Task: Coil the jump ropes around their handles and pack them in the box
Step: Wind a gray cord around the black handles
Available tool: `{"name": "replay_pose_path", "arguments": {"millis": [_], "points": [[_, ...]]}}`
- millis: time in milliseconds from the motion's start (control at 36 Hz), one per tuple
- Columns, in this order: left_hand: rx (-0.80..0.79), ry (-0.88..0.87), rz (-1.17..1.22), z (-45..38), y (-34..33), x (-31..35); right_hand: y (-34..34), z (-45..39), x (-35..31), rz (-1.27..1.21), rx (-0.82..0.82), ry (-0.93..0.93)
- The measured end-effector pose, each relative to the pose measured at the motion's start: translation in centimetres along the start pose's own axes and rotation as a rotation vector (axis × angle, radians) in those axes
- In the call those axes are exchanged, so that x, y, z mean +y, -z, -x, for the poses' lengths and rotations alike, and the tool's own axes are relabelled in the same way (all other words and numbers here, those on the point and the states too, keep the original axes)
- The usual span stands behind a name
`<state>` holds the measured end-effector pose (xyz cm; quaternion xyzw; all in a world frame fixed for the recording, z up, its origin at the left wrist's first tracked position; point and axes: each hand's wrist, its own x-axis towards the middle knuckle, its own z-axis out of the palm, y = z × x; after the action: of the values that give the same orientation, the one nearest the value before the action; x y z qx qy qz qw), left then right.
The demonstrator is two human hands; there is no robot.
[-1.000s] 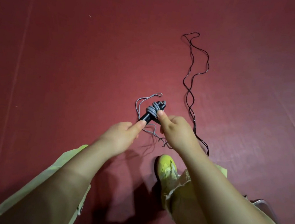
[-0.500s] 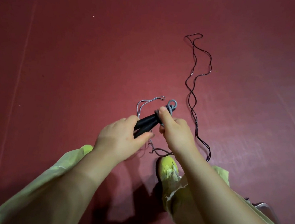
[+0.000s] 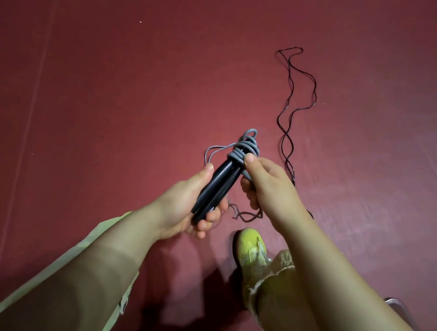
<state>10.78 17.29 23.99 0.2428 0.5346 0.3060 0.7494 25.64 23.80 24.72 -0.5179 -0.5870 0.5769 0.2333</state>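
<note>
- The red floor carries the black jump rope, which lies in loose waves well apart from the hands at its far end and runs back behind the right wrist. It looks thin, limp and light. I judge it will kink and tangle if dragged, so it is best taken by its handles, which I cannot see from here.
- The two black handles of the grey rope sit side by side, held above the floor. They look rigid and smooth and give the firm part to grip. I judge the lower ends are the right place, since that leaves the upper ends free for winding.
- The left hand grips those lower ends, fingers curled round both handles, thumb laid along the side.
- The right hand pinches the grey rope against the handles, thumb on the wraps, other fingers curled beneath.
- The grey rope is coiled round the upper ends of the handles. It looks thicker than the black one, rubbery and springy. I judge the turns will loosen if the thumb lets go.
- A slack grey loop sticks out to the left, still to be wound in.
- No box is in view.
</note>
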Motion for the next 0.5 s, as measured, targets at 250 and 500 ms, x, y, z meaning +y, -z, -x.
{"name": "replay_pose_path", "arguments": {"millis": [250, 500], "points": [[0.229, -0.047, -0.244, -0.59, -0.31, -0.23, -0.15, -0.37, 0.27, -0.242, 0.058, -0.225], [0.268, -0.068, -0.348, -1.09, 0.5, -0.98, 0.55, -0.09, 0.16, -0.297, -0.158, -0.336]]}}
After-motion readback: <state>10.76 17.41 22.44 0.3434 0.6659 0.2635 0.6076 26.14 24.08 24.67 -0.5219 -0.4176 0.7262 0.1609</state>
